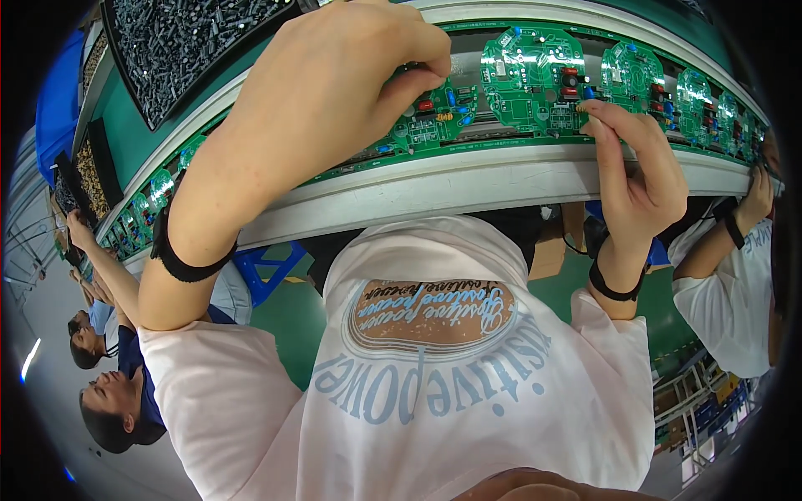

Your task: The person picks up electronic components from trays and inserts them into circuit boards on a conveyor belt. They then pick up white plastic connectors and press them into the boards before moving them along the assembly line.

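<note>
Green circuit board (520, 73) between left grip (347, 79) and right grip (642, 163), pinched together, contents unclear

Bright, cool, fairly even light fills the view; a tube lamp (30, 359) glows white at far left. Small pale glints dot the circuit boards (520, 79), and soft shade lies below the assembly line's near edge (493, 174), which the fisheye bows into an arc. Black surrounds the round picture. Toward the line's left end, detail seems smeared.
</note>
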